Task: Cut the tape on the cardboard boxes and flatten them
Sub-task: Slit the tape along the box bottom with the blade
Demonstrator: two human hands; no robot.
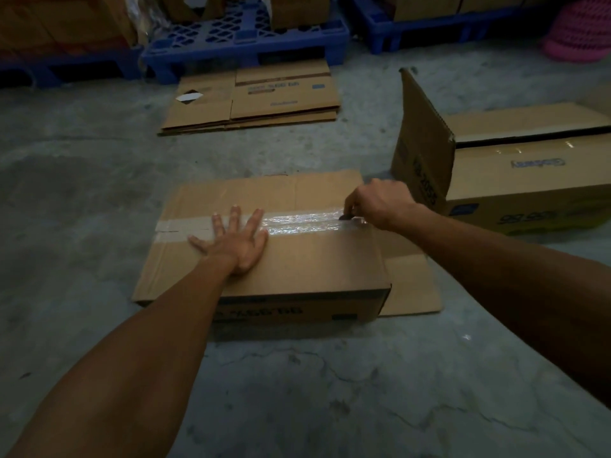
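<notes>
A brown cardboard box [307, 262] lies on the concrete floor in front of me, its top seam covered by a strip of clear shiny tape [297, 223]. My left hand [236, 239] rests flat on the box top, fingers spread over the tape's left part. At the tape's right end, my right hand [380, 201] is closed around a small dark cutter [347, 217] whose tip touches the tape. One flap of the box [410, 282] lies flat on the floor at the right.
A second cardboard box [529, 183] stands at the right with one flap raised. A stack of flattened boxes [254, 100] lies farther ahead. Blue plastic pallets [244, 38] loaded with cartons line the back. A pink object [582, 31] sits at the far right.
</notes>
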